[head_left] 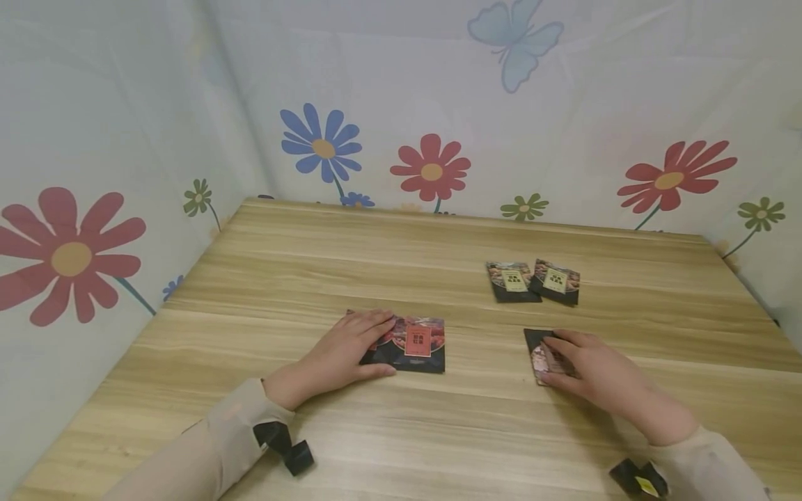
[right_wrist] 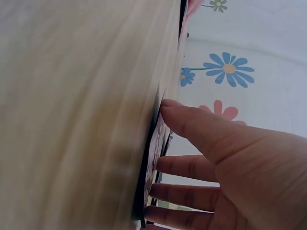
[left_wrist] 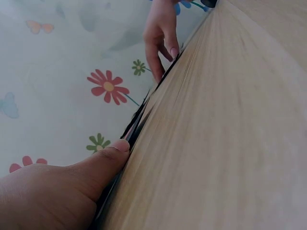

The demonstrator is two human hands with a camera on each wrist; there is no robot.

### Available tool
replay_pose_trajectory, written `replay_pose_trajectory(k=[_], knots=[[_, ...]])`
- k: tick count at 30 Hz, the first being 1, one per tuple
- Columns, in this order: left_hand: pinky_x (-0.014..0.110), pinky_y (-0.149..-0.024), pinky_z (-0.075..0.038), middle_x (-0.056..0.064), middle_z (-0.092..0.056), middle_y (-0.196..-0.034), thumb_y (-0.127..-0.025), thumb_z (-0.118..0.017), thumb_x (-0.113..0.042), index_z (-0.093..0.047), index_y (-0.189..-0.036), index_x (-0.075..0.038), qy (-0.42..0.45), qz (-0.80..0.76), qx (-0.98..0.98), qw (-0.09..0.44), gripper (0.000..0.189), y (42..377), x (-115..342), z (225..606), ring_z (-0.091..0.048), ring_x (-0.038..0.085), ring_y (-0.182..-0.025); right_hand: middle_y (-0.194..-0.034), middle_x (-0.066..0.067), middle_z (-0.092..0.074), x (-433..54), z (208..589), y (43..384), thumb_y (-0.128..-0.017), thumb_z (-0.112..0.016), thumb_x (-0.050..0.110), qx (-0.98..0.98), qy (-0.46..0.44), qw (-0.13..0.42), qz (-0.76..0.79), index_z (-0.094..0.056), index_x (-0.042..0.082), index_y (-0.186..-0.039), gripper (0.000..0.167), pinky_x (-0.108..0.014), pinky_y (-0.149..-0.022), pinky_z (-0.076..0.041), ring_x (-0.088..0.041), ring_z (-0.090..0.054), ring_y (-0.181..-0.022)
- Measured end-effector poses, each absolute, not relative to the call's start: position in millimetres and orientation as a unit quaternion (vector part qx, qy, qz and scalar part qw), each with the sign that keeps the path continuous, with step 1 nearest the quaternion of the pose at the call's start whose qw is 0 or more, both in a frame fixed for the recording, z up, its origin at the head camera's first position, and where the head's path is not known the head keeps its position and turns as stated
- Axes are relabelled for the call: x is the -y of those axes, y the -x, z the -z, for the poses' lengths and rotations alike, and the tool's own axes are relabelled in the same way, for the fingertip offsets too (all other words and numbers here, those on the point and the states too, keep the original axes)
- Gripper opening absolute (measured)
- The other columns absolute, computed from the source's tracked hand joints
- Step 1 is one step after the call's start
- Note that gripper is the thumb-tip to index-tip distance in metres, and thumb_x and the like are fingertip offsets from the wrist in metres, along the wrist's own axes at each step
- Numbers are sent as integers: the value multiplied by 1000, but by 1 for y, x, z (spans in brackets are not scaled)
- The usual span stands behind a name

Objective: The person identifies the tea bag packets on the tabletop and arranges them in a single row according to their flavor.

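Observation:
My left hand lies over the left part of dark packets with red labels, fingers extended and thumb along the near edge. Edge-on in the left wrist view, the packets look thin, with the left thumb against them. To the right, my right hand has its fingertips and thumb on another dark packet with a pinkish picture, partly covered by the fingers. The right wrist view has that packet beneath spread, fairly straight fingers.
Beyond the right hand, two dark packets with yellow-green labels lie side by side, a left one and a tilted right one, touching at their edges. The wood-grain table ends at a white flowered curtain.

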State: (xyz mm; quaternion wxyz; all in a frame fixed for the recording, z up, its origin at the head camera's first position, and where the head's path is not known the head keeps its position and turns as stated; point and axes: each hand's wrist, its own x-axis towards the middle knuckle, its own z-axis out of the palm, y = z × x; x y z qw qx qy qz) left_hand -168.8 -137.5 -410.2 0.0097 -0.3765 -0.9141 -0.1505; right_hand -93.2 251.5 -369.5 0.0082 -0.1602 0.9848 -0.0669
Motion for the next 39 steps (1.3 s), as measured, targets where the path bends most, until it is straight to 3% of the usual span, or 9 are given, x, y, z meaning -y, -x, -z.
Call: replay_pose_trajectory(k=[39], knots=[[51,-119,-23,8,-39,-154,-85,-63,-57,-43,-145,-9,373,148,916,1,79,168,137,409,-33,27,-144,-130,-24,-57,-195,368,112,-88,-65,47,-978,202,-11,43,-60,3,-129,60,-56,-97,-47,-43,-55,-118]])
